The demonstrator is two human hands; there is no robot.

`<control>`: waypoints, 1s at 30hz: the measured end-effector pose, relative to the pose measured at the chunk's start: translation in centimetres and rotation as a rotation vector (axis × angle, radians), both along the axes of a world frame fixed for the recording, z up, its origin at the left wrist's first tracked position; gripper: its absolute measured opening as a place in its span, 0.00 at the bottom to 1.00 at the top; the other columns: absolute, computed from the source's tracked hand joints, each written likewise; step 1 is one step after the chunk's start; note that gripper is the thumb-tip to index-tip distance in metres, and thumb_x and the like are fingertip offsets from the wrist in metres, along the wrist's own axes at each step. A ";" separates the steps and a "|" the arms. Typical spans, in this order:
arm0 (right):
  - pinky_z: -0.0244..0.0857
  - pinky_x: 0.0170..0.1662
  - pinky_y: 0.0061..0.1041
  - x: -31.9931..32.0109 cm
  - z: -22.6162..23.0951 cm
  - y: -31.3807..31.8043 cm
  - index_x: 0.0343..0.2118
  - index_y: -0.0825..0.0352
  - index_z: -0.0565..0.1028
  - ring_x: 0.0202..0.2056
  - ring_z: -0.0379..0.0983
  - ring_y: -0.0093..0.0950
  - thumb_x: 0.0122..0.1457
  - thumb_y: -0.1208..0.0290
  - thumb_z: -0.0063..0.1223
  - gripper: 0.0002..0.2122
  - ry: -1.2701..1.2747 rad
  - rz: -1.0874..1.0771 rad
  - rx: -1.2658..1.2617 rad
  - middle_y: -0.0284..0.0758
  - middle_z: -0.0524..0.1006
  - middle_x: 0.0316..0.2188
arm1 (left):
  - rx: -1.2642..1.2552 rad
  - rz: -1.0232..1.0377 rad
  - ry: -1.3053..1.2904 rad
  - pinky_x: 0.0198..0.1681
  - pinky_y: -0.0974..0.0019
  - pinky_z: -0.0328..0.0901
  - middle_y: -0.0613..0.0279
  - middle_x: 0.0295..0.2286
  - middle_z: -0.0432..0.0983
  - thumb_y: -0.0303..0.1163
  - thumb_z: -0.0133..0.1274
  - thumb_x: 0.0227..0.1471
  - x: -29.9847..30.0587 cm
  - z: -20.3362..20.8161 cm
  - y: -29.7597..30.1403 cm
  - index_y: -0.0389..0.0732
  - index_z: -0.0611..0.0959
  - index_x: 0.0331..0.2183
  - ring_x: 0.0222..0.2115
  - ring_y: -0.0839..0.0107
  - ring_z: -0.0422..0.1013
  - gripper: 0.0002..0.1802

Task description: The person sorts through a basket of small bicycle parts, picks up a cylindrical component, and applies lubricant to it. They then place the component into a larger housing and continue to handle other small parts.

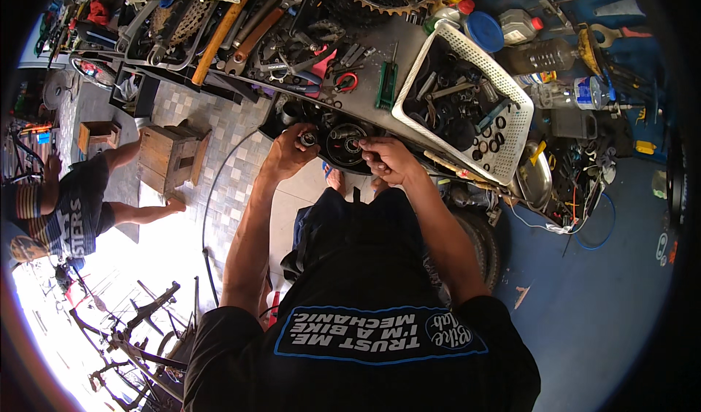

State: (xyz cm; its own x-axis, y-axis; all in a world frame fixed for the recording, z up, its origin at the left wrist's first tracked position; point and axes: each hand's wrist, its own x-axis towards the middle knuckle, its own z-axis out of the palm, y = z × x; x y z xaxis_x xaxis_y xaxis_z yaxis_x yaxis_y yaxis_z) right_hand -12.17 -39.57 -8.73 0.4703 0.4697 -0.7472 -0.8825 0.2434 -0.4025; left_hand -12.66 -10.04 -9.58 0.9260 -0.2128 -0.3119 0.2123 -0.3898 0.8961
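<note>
My left hand (287, 155) is closed around a small round metal part (308, 140), its open end facing up. To its right, my right hand (391, 161) is closed in a pinch at the fingertips. Whatever it pinches is too small to make out. Between the hands sits a round black dish (337, 158) with small ring-shaped parts in it. The dish stands in a dark drawer or tray (273, 124) below the bench edge, with more small parts around it.
On the metal workbench (365, 94) lie a green-handled tool (387, 83), red-handled pliers (346, 82) and several wrenches. A white plastic basket (523, 131) of loose parts stands at the right. A wooden stool (166, 156) and another person (73, 200) are at the left.
</note>
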 end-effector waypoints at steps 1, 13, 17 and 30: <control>0.49 0.17 0.17 -0.1 0.0 0.0 0.46 0.68 0.78 0.14 0.56 0.12 0.72 0.69 0.54 0.08 0.012 -0.023 0.044 0.26 0.71 0.23 | -0.004 -0.003 0.003 0.42 0.65 0.75 0.51 0.41 0.84 0.34 0.67 0.51 0.1 0.2 0.0 0.35 0.80 0.56 0.36 0.68 0.80 0.32; 0.49 0.15 0.16 -0.2 2.1 0.3 0.47 0.66 0.74 0.13 0.55 0.11 0.75 0.65 0.51 0.09 0.031 -0.031 0.176 0.23 0.68 0.21 | 0.021 -0.045 -0.031 0.42 0.63 0.77 0.47 0.45 0.83 0.32 0.67 0.51 0.8 0.6 -0.1 0.33 0.78 0.57 0.37 0.64 0.83 0.33; 0.49 0.15 0.16 -0.3 2.0 0.5 0.46 0.65 0.74 0.13 0.56 0.10 0.74 0.63 0.53 0.10 0.012 -0.045 0.156 0.22 0.67 0.21 | 0.012 -0.058 -0.069 0.42 0.63 0.77 0.47 0.46 0.83 0.31 0.66 0.51 1.0 -0.1 0.1 0.33 0.78 0.58 0.37 0.64 0.83 0.33; 0.71 0.26 0.28 -2.8 3.7 1.6 0.48 0.56 0.80 0.24 0.80 0.28 0.67 0.65 0.61 0.09 -1.272 0.320 -0.904 0.32 0.82 0.29 | 0.008 -0.060 -0.111 0.41 0.62 0.76 0.47 0.45 0.83 0.30 0.66 0.50 0.8 0.2 0.2 0.32 0.78 0.57 0.36 0.63 0.82 0.32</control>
